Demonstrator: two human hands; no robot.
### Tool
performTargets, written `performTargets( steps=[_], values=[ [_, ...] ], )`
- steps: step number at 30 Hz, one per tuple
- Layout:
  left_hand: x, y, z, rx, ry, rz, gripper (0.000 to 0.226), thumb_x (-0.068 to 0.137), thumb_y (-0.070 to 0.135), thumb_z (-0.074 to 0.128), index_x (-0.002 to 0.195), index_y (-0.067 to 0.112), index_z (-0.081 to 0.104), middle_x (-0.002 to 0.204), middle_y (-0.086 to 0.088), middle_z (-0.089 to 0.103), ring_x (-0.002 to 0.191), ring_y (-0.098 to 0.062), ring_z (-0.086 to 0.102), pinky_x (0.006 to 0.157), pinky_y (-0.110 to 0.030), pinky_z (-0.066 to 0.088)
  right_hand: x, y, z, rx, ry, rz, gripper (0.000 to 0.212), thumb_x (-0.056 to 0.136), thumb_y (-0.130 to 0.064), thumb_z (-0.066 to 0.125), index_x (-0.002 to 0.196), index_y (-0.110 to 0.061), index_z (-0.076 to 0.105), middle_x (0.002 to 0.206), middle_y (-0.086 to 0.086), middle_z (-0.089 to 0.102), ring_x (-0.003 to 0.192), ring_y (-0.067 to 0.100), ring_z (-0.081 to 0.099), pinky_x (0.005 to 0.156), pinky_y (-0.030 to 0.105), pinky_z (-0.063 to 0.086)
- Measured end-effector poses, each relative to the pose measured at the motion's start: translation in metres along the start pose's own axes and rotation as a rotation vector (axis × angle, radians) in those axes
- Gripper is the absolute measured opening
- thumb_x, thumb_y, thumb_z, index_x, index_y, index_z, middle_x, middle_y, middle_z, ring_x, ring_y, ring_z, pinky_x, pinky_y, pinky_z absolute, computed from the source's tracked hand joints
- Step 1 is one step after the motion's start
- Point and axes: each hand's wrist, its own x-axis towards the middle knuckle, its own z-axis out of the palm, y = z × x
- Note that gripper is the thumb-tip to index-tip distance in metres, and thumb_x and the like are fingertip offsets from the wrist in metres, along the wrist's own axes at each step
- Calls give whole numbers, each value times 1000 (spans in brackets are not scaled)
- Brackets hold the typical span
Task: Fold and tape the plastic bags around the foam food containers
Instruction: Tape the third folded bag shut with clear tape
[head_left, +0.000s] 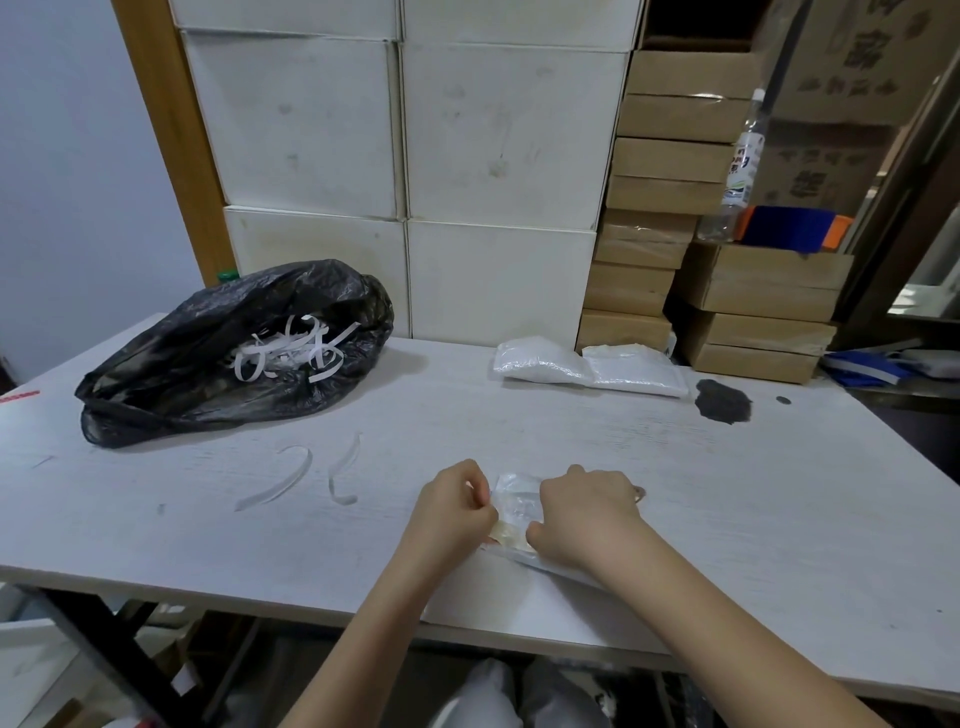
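Note:
A small package wrapped in clear plastic bag (515, 506) lies on the white table (675, 493) near the front edge. My left hand (457, 506) pinches the plastic at its left side. My right hand (584, 512) covers its right half, fingers curled onto the wrap. A yellowish strip, perhaps tape (511, 535), shows between the two hands at the package's near edge. Most of the package is hidden under my hands. Two wrapped white packages (587, 366) lie side by side at the back of the table.
A black rubbish bag (228, 358) holding white paper strips sits at the back left. Two loose white strips (311, 475) lie left of my hands. White boxes (405, 156) and brown cartons (670, 208) stack behind. A dark stain (722, 401) marks the table's right.

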Motion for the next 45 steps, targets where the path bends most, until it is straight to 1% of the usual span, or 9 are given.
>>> performTargets(
  steps=[6,10,16,31,36,38,40,42,45],
  values=[
    [-19,-5,20,206,143,136,28,82,0,44,76,22,60,69,12,55,63,-3,49,53,-14,32,-8,8,-11,22,88,22,23,92,-40,44,93,-19,53,90,3,54,80,21,52,54,25,26],
    [-26,-3,26,290,227,174,25,88,4,43,91,16,64,90,6,62,81,-10,52,65,-20,37,-11,24,-15,57,36,91,52,84,-67,44,69,-16,43,71,-4,48,77,21,50,50,24,25],
    [-25,-4,27,305,238,173,24,92,10,45,98,21,66,97,4,64,90,-12,58,70,-22,41,-15,48,-19,204,149,39,41,81,-59,57,98,-21,56,104,1,48,93,22,54,68,30,34],
    [-24,-11,25,200,207,214,36,87,2,49,89,28,74,86,8,61,80,-10,57,69,-22,45,-10,57,7,151,-1,180,42,83,-56,55,77,-17,40,81,-3,48,80,22,48,67,29,35],
    [-34,5,37,524,300,371,25,56,-11,68,70,10,69,85,-5,61,81,-25,62,57,-29,46,-10,52,10,95,17,153,41,87,-53,51,77,-16,39,88,-2,55,84,23,50,61,26,32],
    [-41,9,51,738,319,547,14,54,-6,61,56,6,65,97,-18,70,97,-35,67,78,-40,52,-13,52,10,77,28,143,44,88,-51,50,67,-16,33,76,-4,46,83,23,50,53,25,26],
    [-42,1,63,778,261,653,13,63,5,63,73,6,72,110,-15,69,109,-30,64,98,-39,41,-14,53,10,91,44,124,42,89,-52,49,71,-15,36,89,-1,56,92,24,56,61,26,31],
    [-40,-12,68,792,177,704,40,66,18,72,105,9,69,112,-7,69,110,-24,64,99,-35,46,-16,57,9,110,59,108,45,88,-55,48,69,-16,36,100,3,59,94,23,56,69,29,34],
    [-39,-24,61,791,89,751,47,81,31,48,126,21,54,121,-4,66,115,-21,61,95,-35,48,-20,71,5,207,73,67,43,86,-59,50,82,-16,52,98,-1,62,91,20,55,69,30,37]
  ],
)
